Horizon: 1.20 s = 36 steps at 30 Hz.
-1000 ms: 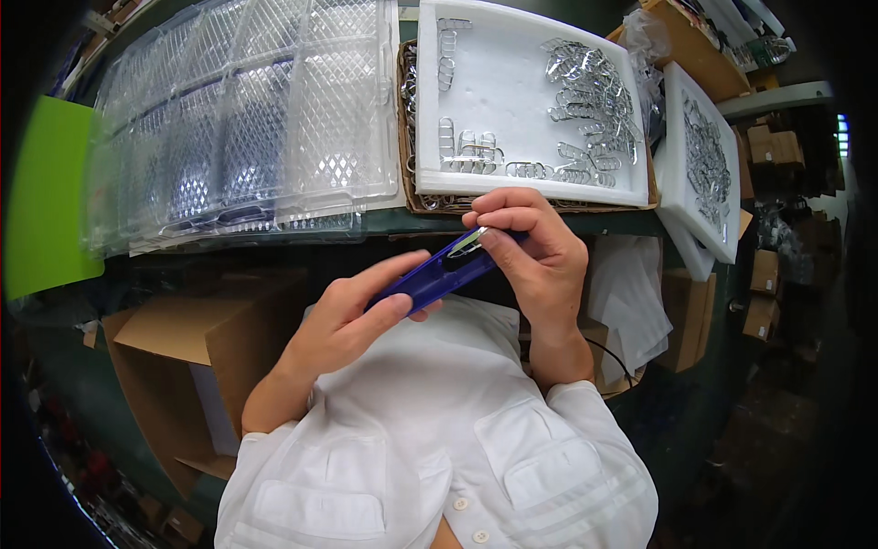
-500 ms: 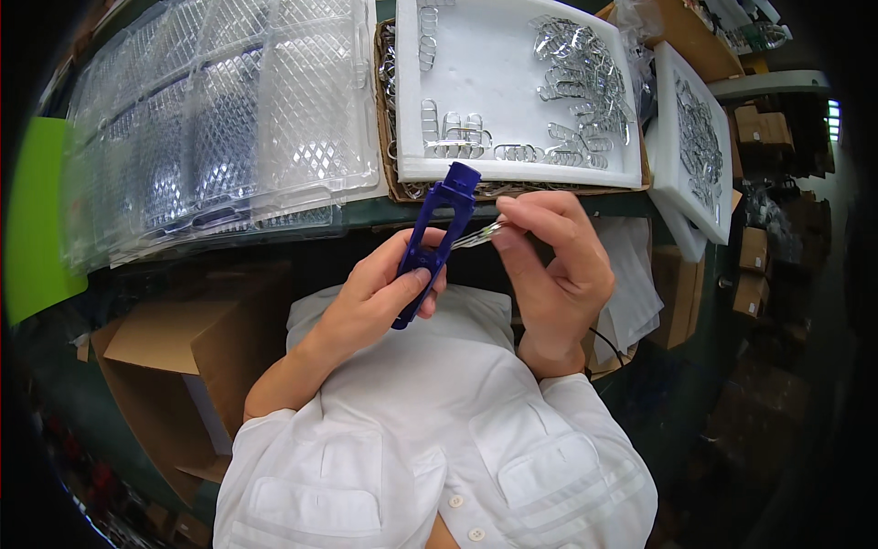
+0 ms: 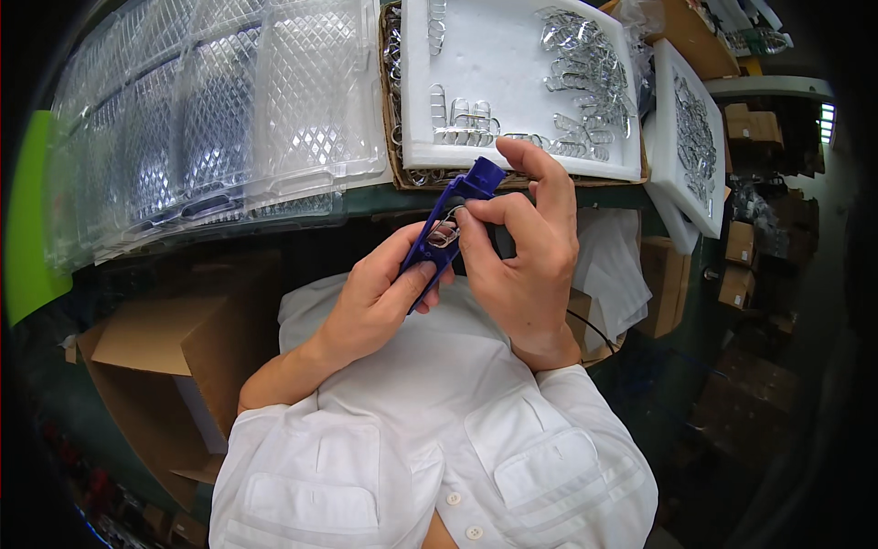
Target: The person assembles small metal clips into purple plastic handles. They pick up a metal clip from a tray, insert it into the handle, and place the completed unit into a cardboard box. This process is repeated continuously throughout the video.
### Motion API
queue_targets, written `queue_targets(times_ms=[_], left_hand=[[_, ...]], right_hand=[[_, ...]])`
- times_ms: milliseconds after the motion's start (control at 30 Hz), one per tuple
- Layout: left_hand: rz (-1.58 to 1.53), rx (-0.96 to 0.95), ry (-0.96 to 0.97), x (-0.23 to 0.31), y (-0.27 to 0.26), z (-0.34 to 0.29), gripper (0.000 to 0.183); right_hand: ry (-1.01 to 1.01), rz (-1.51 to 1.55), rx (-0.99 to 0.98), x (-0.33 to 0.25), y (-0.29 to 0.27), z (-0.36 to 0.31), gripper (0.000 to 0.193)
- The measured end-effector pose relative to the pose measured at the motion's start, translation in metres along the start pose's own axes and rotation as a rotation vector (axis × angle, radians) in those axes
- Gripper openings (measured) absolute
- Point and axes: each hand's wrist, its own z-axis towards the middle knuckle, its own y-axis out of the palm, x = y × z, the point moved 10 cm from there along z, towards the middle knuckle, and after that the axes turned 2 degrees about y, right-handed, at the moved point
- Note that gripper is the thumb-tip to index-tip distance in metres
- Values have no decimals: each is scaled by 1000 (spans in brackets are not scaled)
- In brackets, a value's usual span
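Observation:
My left hand [image 3: 368,291] is closed around the lower part of a long dark-blue plastic frame [image 3: 486,174], which has an open middle and a tubular upper end. The frame is tilted, its upper end pointing away from me and to the right. A shiny bent-wire clip [image 3: 444,235] lies at the frame's opening. Thumb and forefinger of my right hand [image 3: 526,247] pinch the clip's upper end, and the other fingers are raised. Whether the clip is seated in the frame I cannot tell.
Beyond my hands a white foam tray [image 3: 494,64] holds many loose wire clips [image 3: 590,69]. Clear plastic textured trays [image 3: 302,101] are stacked at the left. Another foam tray [image 3: 666,137] with metal pieces leans at the right. An open cardboard box [image 3: 151,343] stands at lower left.
My right hand has moved left and brought the wire clip from beside the blue frame into its opening. The frame has turned and shifted slightly to the right in my left hand.

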Motion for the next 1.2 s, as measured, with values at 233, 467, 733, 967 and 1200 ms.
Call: queue_targets(times_ms=[233, 467, 733, 967, 1200], left_hand=[[31, 43, 3, -4, -7, -4, 37], [230, 145, 155, 2, -20, 4, 29], [325, 161, 262, 12, -16, 11, 21], [155, 170, 131, -6, -15, 16, 20], [132, 138, 39, -17, -22, 22, 23]], right_hand=[[-104, -98, -33, -18, 15, -4, 16], [-15, 25, -52, 6, 24, -8, 22], [355, 365, -86, 46, 41, -26, 36], [349, 457, -126, 44, 48, -30, 27], [415, 470, -143, 56, 61, -32, 29]])
